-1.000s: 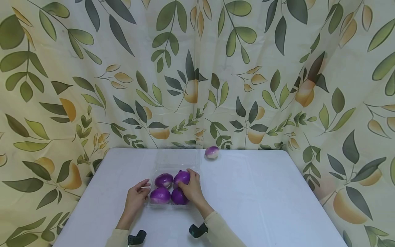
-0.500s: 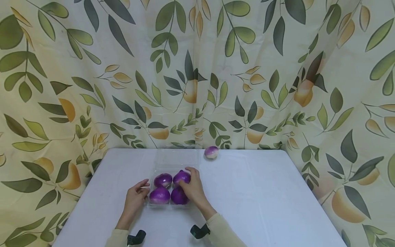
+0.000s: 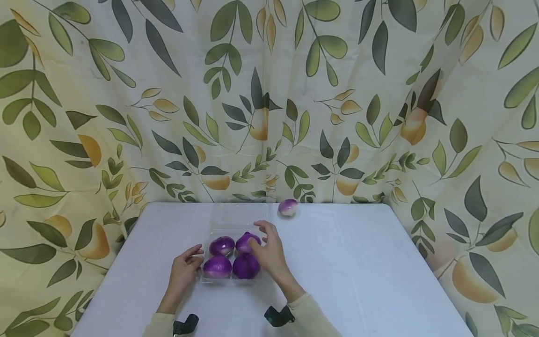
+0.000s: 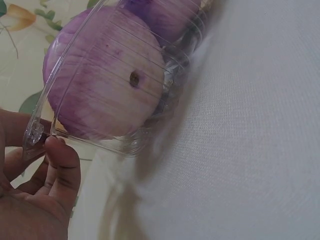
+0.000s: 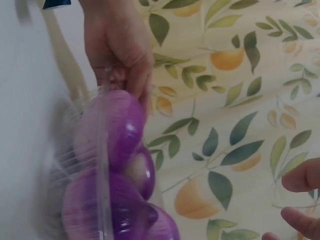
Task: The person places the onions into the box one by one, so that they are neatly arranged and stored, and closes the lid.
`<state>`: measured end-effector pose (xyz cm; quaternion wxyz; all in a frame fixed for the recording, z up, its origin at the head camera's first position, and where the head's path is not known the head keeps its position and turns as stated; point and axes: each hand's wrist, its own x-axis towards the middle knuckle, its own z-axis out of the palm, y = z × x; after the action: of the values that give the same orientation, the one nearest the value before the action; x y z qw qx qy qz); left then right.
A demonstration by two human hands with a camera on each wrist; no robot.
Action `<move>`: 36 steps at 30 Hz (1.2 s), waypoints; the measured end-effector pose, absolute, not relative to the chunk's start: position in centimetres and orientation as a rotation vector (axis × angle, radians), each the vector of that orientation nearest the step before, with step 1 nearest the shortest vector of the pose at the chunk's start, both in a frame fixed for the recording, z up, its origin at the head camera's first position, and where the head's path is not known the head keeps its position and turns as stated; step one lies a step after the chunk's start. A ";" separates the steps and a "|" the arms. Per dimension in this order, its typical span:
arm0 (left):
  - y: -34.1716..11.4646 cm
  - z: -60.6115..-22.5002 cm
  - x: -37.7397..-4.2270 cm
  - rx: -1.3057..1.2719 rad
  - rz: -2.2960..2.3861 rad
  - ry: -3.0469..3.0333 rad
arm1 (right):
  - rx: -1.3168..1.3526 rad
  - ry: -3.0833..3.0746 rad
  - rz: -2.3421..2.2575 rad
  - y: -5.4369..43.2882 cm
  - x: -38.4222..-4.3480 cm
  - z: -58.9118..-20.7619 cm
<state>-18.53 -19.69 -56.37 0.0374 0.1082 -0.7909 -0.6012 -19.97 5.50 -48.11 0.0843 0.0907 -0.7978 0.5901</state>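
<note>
Four-compartment wording aside, a clear plastic container [image 3: 216, 281] holds several red onions [image 3: 246, 266] in two rows, its lid [image 3: 240, 216] laid back behind it. My left hand [image 3: 184, 270] is at the container's left side. In the left wrist view, its thumb and fingers pinch the clear rim [image 4: 70, 52] beside an onion [image 4: 110, 75]. My right hand [image 3: 271, 248] hovers by the back right onion [image 3: 247, 242], fingers spread and holding nothing. In the right wrist view, its fingertips [image 5: 302, 200] show apart from the onions.
Another purple and white onion [image 3: 288, 208] lies at the table's back edge, right of the lid. The white-covered table [image 3: 358, 262] extends to both sides. A leaf-patterned curtain [image 3: 269, 103] hangs behind it. Dark wrist devices [image 3: 279, 316] sit near both sleeves.
My right hand has let go of the back right onion and lifted slightly back and to the right, its fingers opening. My left hand stays at the container's rim.
</note>
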 end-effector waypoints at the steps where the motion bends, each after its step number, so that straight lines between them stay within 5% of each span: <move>1: -19.7 -56.4 -18.5 0.329 -1.841 -2.426 | 0.280 -2.371 1.765 5.6 -19.9 -47.9; 36: -19.8 -56.2 -18.6 0.307 -1.838 -2.443 | 0.252 -2.356 1.781 11.7 -20.6 -46.9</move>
<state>-18.57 -19.83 -56.22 0.0346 0.1000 -0.7947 -0.5978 -20.59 11.67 -46.89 0.0884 0.0847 -0.7917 0.5985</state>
